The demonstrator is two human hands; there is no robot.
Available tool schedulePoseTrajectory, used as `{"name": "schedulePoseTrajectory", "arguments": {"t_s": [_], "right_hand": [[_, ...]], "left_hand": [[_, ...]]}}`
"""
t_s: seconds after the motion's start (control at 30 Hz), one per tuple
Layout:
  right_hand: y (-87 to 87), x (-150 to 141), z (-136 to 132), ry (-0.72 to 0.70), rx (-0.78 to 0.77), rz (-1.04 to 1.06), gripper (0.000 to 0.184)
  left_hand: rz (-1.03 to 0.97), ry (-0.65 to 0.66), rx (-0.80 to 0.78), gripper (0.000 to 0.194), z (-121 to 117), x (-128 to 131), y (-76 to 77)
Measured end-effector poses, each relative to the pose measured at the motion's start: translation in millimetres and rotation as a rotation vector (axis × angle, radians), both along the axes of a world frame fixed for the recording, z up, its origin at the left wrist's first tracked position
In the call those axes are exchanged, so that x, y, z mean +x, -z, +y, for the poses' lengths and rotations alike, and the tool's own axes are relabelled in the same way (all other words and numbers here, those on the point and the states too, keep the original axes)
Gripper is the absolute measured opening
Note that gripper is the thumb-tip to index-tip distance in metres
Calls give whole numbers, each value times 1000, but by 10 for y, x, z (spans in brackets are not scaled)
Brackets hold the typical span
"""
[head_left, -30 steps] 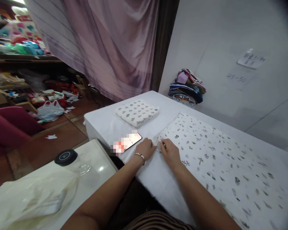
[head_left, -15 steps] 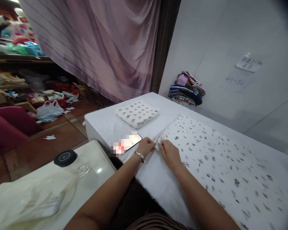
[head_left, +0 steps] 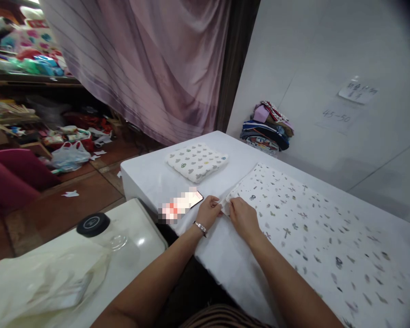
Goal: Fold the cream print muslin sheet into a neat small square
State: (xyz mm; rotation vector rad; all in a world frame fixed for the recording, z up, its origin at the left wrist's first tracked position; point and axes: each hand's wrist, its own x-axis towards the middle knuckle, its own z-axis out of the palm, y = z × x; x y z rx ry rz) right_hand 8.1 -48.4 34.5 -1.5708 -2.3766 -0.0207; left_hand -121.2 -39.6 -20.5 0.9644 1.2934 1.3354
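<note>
A large white cloth with small dark prints (head_left: 307,228) lies spread flat on the white table (head_left: 150,175). My left hand (head_left: 209,212), with a bracelet at the wrist, and my right hand (head_left: 243,217) meet at the cloth's near left corner. Both have their fingers curled and pinched on that corner. A phone with a lit screen (head_left: 184,204) lies just left of my left hand. A second patterned cloth, folded into a square (head_left: 197,161), rests farther back on the table.
A stack of folded coloured fabrics (head_left: 266,125) sits at the table's far end against the wall. At lower left a white surface carries a clear jar with a black lid (head_left: 94,226) and a plastic bag (head_left: 41,282). A purple curtain hangs behind; clutter covers the floor at left.
Both hands have stayed at the cloth's corner, shifting only slightly closer together. The view has drifted a little.
</note>
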Motion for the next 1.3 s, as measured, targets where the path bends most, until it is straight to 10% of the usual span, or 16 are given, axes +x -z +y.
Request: {"name": "schedulePoseTrajectory", "arguments": {"t_s": [1.3], "right_hand": [[344, 79, 132, -67, -122, 612, 21]], "left_hand": [[119, 83, 72, 35, 10, 6, 75]]}}
